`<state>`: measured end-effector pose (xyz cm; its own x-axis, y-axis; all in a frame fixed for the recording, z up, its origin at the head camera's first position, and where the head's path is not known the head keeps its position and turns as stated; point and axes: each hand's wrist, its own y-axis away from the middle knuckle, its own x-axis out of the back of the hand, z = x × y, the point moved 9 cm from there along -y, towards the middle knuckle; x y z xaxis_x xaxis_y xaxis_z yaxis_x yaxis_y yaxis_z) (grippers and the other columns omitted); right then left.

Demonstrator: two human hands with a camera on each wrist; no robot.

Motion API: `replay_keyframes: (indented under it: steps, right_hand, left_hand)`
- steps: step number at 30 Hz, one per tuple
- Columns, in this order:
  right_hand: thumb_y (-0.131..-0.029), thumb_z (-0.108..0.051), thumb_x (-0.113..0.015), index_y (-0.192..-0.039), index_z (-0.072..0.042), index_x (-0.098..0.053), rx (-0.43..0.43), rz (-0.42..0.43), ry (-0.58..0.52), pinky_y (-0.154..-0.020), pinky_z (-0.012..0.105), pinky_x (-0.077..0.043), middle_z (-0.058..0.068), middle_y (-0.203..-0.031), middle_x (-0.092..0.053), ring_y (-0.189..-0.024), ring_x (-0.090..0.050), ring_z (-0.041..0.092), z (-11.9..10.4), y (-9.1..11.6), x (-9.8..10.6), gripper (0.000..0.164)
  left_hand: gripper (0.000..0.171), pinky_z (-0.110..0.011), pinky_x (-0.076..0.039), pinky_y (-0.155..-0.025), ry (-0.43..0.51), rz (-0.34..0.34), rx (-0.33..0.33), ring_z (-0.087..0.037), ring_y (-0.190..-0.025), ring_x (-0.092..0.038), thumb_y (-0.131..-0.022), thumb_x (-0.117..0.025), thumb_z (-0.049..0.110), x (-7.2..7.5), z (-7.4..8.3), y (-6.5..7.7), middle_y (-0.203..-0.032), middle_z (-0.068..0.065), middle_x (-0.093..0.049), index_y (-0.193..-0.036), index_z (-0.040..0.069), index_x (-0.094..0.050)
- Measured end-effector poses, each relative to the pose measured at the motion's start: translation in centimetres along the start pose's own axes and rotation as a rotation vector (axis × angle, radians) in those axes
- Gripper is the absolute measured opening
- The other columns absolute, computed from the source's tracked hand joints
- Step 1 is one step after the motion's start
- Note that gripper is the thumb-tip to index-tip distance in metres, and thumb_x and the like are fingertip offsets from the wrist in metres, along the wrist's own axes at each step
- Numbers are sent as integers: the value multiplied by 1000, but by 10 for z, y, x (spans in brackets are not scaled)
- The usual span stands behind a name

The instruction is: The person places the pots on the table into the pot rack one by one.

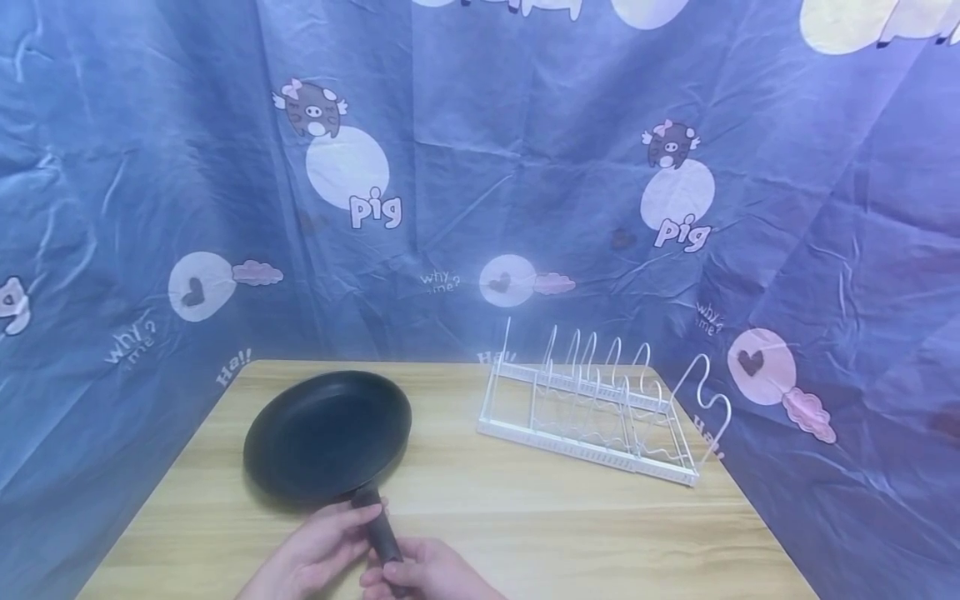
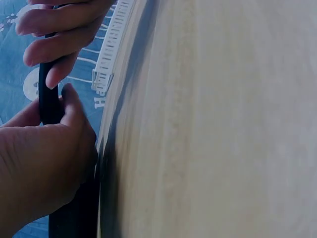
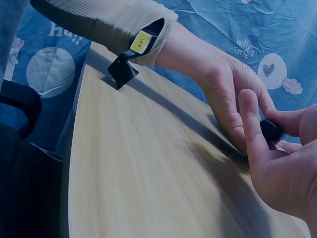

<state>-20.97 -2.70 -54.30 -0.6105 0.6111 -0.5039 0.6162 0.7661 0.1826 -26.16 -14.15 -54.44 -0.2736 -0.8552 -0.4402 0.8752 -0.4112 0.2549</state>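
A black frying pan (image 1: 326,437) is tilted over the left side of the table, its dark inside facing up. My left hand (image 1: 322,542) grips the handle (image 1: 378,525) close to the pan body, thumb across the top. Lower down, toward the handle's end, my right hand (image 1: 427,571) holds it between thumb and fingers. In the left wrist view, the left hand (image 2: 44,158) pinches the black handle, and the right hand's fingers (image 2: 59,29) curl round it farther along. The handle's round end (image 3: 271,130) shows beside the right hand (image 3: 287,168) in the right wrist view.
A white wire dish rack (image 1: 588,446) with upright loops stands at the table's back right. The light wooden table (image 1: 480,517) ends near a blue patterned curtain (image 1: 465,167) hanging behind and at both sides. A dark chair arm (image 3: 22,106) appears beyond one edge.
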Motion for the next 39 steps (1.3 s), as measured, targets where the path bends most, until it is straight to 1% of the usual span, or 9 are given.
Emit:
replay_keyframes:
  steps: [4,8,12,16,19,23,28,34,39]
  right_hand:
    - [-99,-15,-60,-137,3,-54,18,11,26,-88,20,-60,-5,-103,-78,-96,-74,6,-5,1,-1,43]
    - [-99,-17,-59,-138,8,-52,32,-25,55,-90,20,-59,-7,-104,-78,-98,-73,4,-7,2,-5,46]
    - [-101,-20,-56,-137,11,-51,43,-55,92,-93,20,-58,-6,-109,-77,-101,-72,4,-7,3,-8,47]
    - [-102,-22,-54,-137,8,-53,50,-69,104,-97,24,-57,-2,-116,-76,-107,-71,7,-7,3,-6,46]
    - [-103,-22,-54,-139,4,-54,49,-93,98,-100,25,-56,-2,-118,-75,-110,-70,8,-6,2,-6,44]
    - [-104,-20,-51,-140,0,-54,50,-151,93,-99,23,-56,-7,-117,-75,-111,-69,6,-6,2,-9,42]
    - [-105,-18,-49,-140,0,-54,73,-218,61,-96,19,-56,-4,-122,-73,-109,-69,5,-7,5,-14,40]
    - [-106,-17,-45,-145,1,-49,67,-254,51,-104,22,-53,-1,-130,-70,-119,-66,8,-5,6,-13,43]
    - [-104,-27,-51,-146,-5,-48,28,-281,67,-109,23,-49,-7,-132,-68,-122,-63,5,-7,11,-17,48]
  left_hand:
    - [49,-28,-51,-109,-12,-21,-23,-14,-123,-59,-101,-56,16,-2,2,-2,-128,-1,-59,-139,-8,-37]
    - [39,-27,-52,-106,-19,-25,-29,-12,-120,-60,-102,-54,15,-1,1,1,-123,3,-61,-135,-3,-43]
    - [29,-26,-53,-102,11,-43,-21,-11,-116,-63,-103,-53,12,-4,0,7,-117,5,-64,-130,2,-51]
    - [27,-26,-53,-99,18,-48,-29,-12,-114,-64,-102,-55,12,-7,4,10,-116,4,-66,-128,3,-56]
    - [29,-26,-54,-101,26,-54,-35,-12,-115,-64,-102,-55,12,-8,8,13,-118,3,-66,-129,3,-56]
    - [28,-25,-51,-106,60,-114,-24,-9,-115,-64,-103,-52,10,-13,10,17,-120,5,-68,-130,7,-58]
    - [30,-27,-47,-103,81,-218,5,-10,-104,-65,-106,-46,11,-26,8,20,-118,9,-70,-132,12,-60]
    - [33,-33,-42,-106,-1,-245,-19,-12,-104,-65,-107,-44,14,-34,9,20,-114,10,-66,-137,11,-56]
    - [31,-34,-43,-106,-21,-268,-53,-11,-106,-62,-107,-42,12,-43,17,22,-112,9,-64,-134,15,-57]
